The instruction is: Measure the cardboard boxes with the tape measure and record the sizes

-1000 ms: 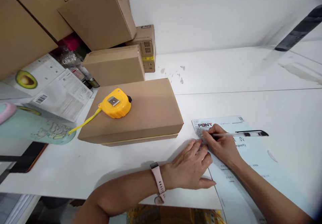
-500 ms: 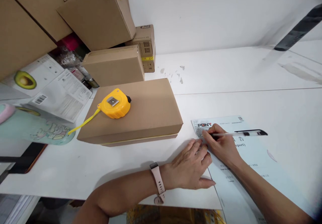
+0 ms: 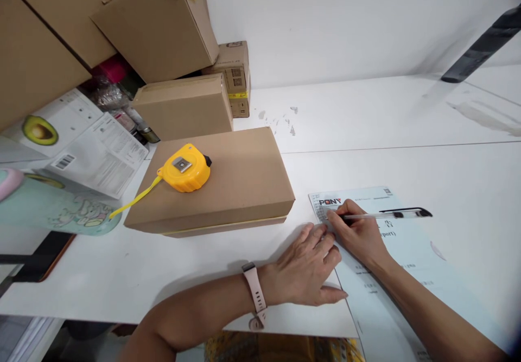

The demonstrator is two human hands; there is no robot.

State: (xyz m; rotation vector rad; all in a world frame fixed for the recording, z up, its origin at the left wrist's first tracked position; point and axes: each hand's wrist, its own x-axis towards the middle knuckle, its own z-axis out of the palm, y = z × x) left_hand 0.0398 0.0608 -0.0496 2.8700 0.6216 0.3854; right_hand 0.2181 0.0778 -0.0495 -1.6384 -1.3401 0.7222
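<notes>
A capped-end pen (image 3: pixel 401 214) with a clear barrel and black clip is pinched in my right hand (image 3: pixel 360 232), its tip down at the upper left of a pale blue printed report (image 3: pixel 407 280). The sheet bears a "PONY" logo, and handwriting shows along its left edge. Palm down, my left hand (image 3: pixel 311 267) lies flat on the white table at the report's left edge, thumb stretched out, holding nothing. A pink watch band circles that wrist. Left of the hands, a yellow tape measure (image 3: pixel 186 167) rests on a closed cardboard box (image 3: pixel 240 172), its strap trailing left.
Several cardboard boxes (image 3: pixel 154 31) are stacked at the back left. A white avocado-printed box (image 3: pixel 93 139) and a mint bottle (image 3: pixel 61 204) lie on the left. A dark bottle (image 3: pixel 482 44) stands at the far right by the wall.
The view has shifted very slightly. My right hand keeps its grip on the pen, nearly in the same spot; the left hand has not visibly moved.
</notes>
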